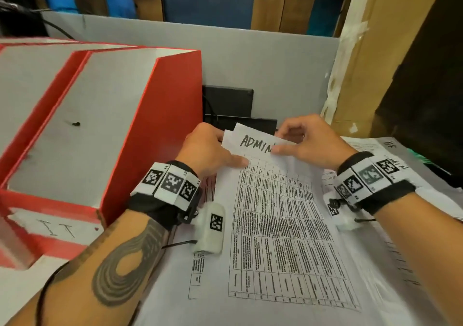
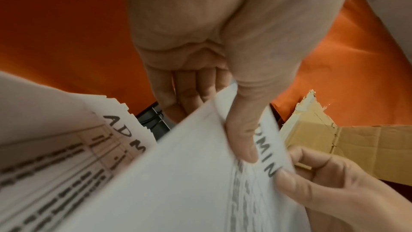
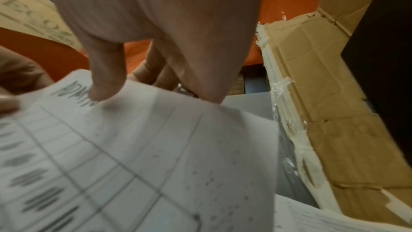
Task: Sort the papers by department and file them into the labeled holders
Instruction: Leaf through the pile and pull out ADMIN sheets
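Note:
A white sheet (image 1: pixel 278 225) printed with a table and hand-lettered "ADMIN" at its top lies uppermost on a stack of papers. My left hand (image 1: pixel 213 147) pinches its top left corner, thumb on top and fingers underneath, as the left wrist view shows with the thumb (image 2: pixel 243 130) over the sheet (image 2: pixel 178 174). My right hand (image 1: pixel 300 140) pinches the top right edge, thumb (image 3: pixel 107 77) pressing on the sheet (image 3: pixel 156 147). Another ADMIN sheet (image 2: pixel 125 126) lies beneath. Red and white holders (image 1: pixel 105 130) stand to the left, the nearest labeled "IT" (image 1: pixel 57 228).
More papers (image 1: pixel 390 150) lie at the right under my right wrist. A taped cardboard box (image 1: pixel 363 62) stands at the back right, with a dark object (image 1: pixel 426 87) beside it. A black flat item (image 1: pixel 228 102) leans against the grey back wall.

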`<state>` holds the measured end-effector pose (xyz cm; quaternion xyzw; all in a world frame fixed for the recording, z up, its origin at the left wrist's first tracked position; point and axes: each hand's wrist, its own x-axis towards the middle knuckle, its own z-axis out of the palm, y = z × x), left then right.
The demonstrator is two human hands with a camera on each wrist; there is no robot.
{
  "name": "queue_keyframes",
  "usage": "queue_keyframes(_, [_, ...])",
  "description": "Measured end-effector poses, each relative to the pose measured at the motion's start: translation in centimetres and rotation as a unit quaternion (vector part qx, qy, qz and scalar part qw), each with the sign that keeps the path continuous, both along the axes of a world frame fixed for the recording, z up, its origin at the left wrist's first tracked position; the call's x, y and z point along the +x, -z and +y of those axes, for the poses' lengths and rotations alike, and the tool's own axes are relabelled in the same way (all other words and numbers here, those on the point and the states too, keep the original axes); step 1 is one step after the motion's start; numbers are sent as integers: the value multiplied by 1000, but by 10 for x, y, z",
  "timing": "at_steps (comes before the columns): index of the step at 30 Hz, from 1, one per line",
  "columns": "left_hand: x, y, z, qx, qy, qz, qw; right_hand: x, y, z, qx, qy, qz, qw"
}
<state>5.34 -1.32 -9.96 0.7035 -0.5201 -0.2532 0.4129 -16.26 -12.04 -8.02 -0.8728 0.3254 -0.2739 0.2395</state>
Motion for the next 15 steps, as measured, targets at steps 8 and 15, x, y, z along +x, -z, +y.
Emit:
queue_keyframes(8, [3,9,10,-35,-36,-29,998,-24,-4,-15,-57,90,-79,991])
queue_keyframes(15, [7,14,11,-45,-75,34,996,-45,-27,-15,23,-28,14,999])
